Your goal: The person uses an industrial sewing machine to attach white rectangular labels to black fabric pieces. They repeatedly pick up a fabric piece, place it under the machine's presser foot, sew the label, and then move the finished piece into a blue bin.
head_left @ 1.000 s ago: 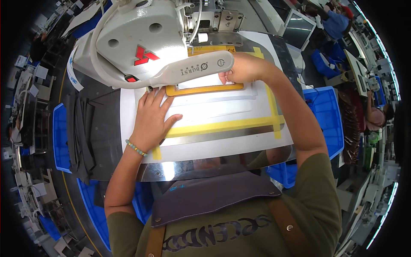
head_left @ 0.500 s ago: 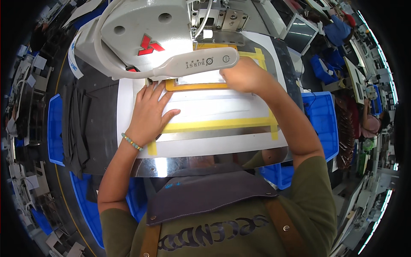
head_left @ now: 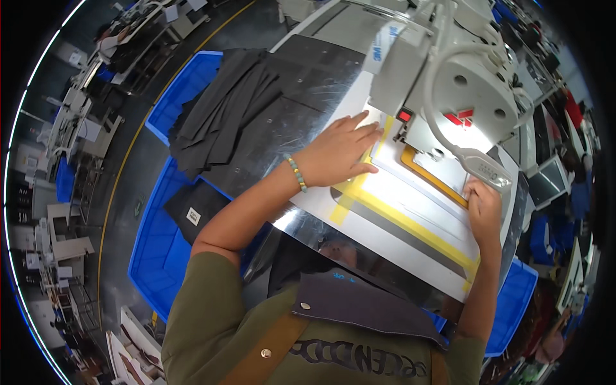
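Note:
My left hand (head_left: 340, 151) lies flat with fingers spread, its fingertips on the left end of a white sheet template (head_left: 410, 183) edged with yellow tape. On the template, beneath the sewing machine head (head_left: 468, 96), sits an orange frame (head_left: 436, 176) around a pale inner area. My right hand (head_left: 484, 206) is closed at the frame's right end, its fingers curled; what they pinch is hidden. Just above that hand hangs the grey-white head of a lamp (head_left: 489, 170) on a bent neck. A bead bracelet circles my left wrist.
Dark fabric strips (head_left: 221, 112) are heaped at the left of the metal worktable (head_left: 308, 77). Blue bins (head_left: 151, 250) stand below on the left, one holding dark cloth with a white label (head_left: 193, 216). Another blue bin (head_left: 516, 298) is at the right, near a screen (head_left: 550, 186).
The whole view has swung left, so the machine appears farther right. My left hand stays spread on the template's left end; my right hand remains curled by the frame's right end.

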### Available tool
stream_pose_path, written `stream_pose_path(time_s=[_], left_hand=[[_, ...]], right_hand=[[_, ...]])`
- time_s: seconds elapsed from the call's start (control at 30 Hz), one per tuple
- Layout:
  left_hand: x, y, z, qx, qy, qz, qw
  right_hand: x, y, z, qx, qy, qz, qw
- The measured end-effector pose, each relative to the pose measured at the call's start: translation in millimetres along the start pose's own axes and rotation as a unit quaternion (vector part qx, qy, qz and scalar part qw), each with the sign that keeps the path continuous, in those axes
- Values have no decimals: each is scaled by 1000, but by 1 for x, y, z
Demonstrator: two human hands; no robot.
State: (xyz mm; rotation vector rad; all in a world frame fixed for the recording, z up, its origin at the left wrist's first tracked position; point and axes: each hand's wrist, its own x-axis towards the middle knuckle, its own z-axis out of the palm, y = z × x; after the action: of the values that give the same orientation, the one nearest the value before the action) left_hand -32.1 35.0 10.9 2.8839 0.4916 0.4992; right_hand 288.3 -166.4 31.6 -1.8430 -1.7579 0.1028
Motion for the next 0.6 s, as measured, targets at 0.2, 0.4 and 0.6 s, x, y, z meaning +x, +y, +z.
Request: stream_pose_path(time_s=[0.2, 0.4, 0.6], left_hand=[[-63, -121, -76, 183, 105, -254, 944], [-114, -213, -72, 287, 38, -358, 888], [-106, -224, -68, 272, 90, -367, 885]], right_hand=[[-22, 18, -18, 21, 68, 44, 997], [-19, 18, -14, 43, 87, 48, 994], [-24, 29, -15, 31, 87, 53, 994]])
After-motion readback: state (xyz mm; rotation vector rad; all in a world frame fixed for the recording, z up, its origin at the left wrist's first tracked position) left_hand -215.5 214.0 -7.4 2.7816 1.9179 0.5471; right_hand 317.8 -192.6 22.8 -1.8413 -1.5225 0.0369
